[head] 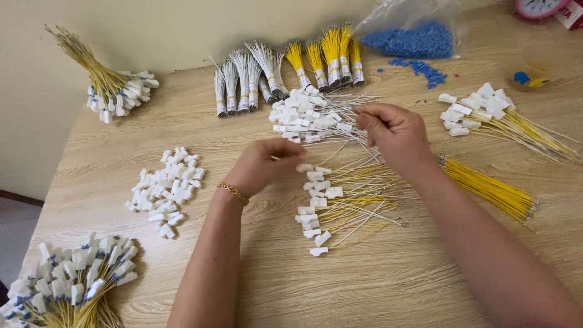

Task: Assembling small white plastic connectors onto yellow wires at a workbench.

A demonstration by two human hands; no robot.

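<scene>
Partly, both hands (331,149) hide the wires (355,194) they pinch.

A small white plastic connector (303,167) sits pinched at the fingers of the left hand (262,164), near the middle of the worktop (376,279). A thin white wire (331,150) runs from it up and to the right, its far end gripped in the closed fingers of the right hand (395,133). The wire lies taut and slanted, raised just above a loose heap of finished leads (340,203): yellow and white wires fanned to the right, each tipped with a white connector, their connector ends lined up in a ragged column on the left. Just beyond the hands lies a second such heap (310,116), white-wired, its connectors clustered on the far left side.
</scene>
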